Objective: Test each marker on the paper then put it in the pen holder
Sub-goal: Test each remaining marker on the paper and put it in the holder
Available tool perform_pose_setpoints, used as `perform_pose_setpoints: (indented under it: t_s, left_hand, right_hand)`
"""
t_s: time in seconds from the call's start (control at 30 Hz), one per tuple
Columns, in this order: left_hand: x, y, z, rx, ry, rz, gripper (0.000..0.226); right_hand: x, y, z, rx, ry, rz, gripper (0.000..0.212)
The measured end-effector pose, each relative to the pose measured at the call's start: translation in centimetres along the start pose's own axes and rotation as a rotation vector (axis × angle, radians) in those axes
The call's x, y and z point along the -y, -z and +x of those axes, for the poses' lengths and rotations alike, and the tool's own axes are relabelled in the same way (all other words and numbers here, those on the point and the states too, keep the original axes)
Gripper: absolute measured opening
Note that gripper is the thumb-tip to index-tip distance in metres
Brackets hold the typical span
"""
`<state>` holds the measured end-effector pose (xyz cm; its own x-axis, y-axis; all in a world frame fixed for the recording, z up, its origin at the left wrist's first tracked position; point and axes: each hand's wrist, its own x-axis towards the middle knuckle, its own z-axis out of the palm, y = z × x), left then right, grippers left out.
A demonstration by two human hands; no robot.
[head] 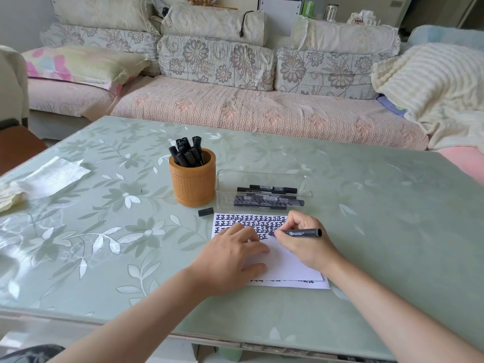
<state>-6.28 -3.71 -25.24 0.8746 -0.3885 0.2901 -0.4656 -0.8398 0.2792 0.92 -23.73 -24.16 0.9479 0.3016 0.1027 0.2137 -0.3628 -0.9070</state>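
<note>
Black and slim, the marker lay nearly level in your right hand, fingers pinched round its barrel. Its long axis ran left to right, tip pointing left onto the white paper, blunt end pointing right. Your left hand pressed flat on the sheet, fingers straight. A short black cap sat on the glossy green floral table by the paper's far-left corner. Beyond stood the round, woven-textured orange pen holder, full of upright pens, with a clear plastic tray to its right.
</note>
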Motion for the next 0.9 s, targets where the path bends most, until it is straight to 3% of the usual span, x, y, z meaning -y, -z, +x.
perform_pose_setpoints:
  t_s: [0.9]
  left_hand:
    - [0.09,-0.03,0.08,0.007,0.006,-0.005,0.037]
  right_hand:
    - [-0.47,0.02,0.13,0.016,0.079,-0.014,0.032]
